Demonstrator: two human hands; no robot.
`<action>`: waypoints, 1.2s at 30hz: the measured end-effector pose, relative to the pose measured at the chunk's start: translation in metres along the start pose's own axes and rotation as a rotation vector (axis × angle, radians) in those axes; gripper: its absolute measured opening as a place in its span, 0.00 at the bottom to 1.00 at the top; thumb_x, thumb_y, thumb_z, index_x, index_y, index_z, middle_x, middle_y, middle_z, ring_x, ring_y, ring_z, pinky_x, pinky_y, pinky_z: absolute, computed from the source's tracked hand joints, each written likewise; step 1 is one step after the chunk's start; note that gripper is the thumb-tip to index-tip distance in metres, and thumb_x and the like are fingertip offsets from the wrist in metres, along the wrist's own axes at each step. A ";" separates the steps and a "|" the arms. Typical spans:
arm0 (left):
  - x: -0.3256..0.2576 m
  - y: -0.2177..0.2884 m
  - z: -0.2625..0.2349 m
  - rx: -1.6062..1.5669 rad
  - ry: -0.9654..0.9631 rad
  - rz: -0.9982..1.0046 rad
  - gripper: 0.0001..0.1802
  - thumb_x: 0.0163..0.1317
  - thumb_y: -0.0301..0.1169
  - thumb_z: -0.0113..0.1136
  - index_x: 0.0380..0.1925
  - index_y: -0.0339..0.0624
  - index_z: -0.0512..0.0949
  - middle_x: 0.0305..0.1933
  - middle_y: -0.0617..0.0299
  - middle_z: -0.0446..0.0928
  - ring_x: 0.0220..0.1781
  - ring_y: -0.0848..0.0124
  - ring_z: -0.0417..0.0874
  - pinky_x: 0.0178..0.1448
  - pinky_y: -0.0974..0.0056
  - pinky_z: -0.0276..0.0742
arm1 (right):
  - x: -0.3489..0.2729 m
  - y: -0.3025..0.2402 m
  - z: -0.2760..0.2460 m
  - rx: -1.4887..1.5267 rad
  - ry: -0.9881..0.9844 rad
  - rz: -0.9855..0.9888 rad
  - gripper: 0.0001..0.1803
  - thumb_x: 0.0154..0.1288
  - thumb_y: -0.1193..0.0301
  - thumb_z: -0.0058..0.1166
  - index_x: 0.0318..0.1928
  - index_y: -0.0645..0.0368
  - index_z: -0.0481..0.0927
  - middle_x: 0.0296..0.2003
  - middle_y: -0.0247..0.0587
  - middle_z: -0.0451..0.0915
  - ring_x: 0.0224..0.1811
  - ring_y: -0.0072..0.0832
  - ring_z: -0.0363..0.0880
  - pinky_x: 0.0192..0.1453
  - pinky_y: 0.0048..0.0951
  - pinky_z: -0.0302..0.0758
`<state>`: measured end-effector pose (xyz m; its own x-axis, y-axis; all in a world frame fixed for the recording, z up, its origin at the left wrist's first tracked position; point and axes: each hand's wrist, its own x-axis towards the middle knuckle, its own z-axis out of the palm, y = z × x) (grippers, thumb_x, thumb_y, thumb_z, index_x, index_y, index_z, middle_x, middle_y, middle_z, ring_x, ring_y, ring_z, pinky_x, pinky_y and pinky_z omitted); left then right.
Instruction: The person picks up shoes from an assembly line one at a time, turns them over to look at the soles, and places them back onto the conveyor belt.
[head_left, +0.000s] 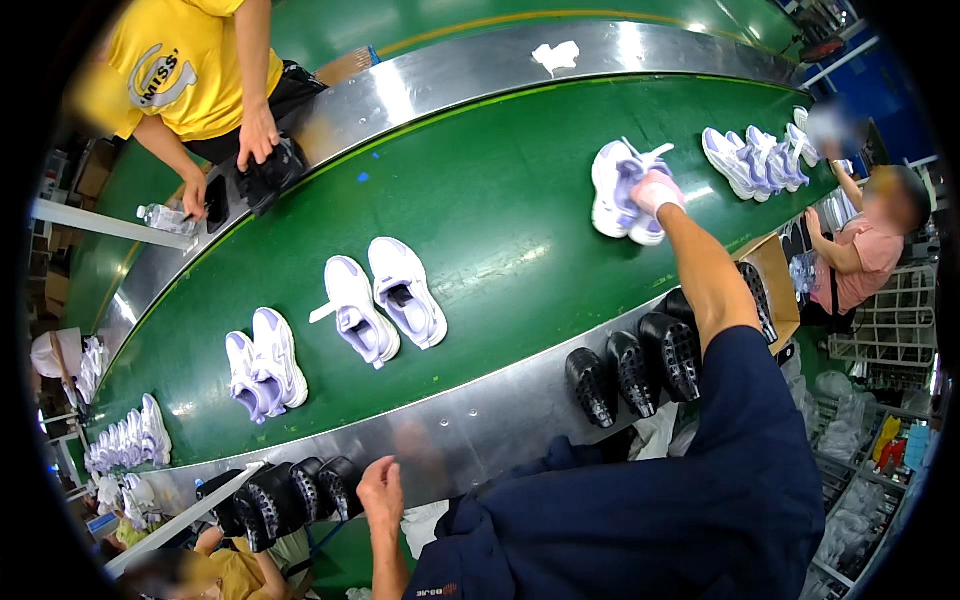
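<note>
shoe pairs (pixel 385 300) on belt (pixel 500 200) | lasts (pixel 630 370) on near rail (pixel 470 425)

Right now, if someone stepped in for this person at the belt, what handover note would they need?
Right hand: stretched out across the green belt, gripping a white and lilac pair of shoes at the far side.
Left hand: resting on the steel rim near the black shoe lasts, holding nothing.
On the belt: a second pair mid-belt, unlaced, and a third pair further left. More black lasts stand on the rim by the right arm.
Done: the far pair is in hand.
Left: the two pairs to the left are untouched.
</note>
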<state>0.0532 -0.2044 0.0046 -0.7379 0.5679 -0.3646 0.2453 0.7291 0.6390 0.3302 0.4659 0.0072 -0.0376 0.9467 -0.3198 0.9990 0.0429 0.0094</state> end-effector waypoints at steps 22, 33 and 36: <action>0.009 0.028 -0.001 -0.080 -0.392 0.304 0.30 0.55 0.31 0.72 0.57 0.31 0.78 0.59 0.39 0.76 0.60 0.46 0.79 0.65 0.51 0.75 | -0.505 -0.123 0.157 0.436 -0.175 -0.758 0.14 0.66 0.63 0.57 0.46 0.58 0.80 0.37 0.55 0.85 0.45 0.54 0.85 0.50 0.51 0.80; -0.038 0.067 -0.032 -0.180 -0.009 0.633 0.09 0.64 0.21 0.64 0.44 0.34 0.83 0.40 0.49 0.84 0.44 0.56 0.86 0.49 0.58 0.81 | -0.421 0.089 0.120 0.190 0.692 -0.092 0.29 0.61 0.62 0.70 0.59 0.61 0.76 0.53 0.55 0.79 0.57 0.53 0.78 0.62 0.49 0.77; -0.048 0.081 -0.014 -0.173 -0.067 0.762 0.08 0.61 0.19 0.65 0.41 0.34 0.83 0.40 0.51 0.84 0.43 0.54 0.86 0.50 0.57 0.81 | -0.413 0.093 0.125 0.166 0.650 -0.124 0.24 0.62 0.66 0.68 0.56 0.62 0.79 0.51 0.54 0.80 0.53 0.53 0.80 0.59 0.48 0.79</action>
<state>0.0996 -0.1779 0.0837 -0.3644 0.9137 0.1801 0.5636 0.0624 0.8237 0.4414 0.0386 0.0214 -0.1064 0.9396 0.3253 0.9748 0.1632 -0.1524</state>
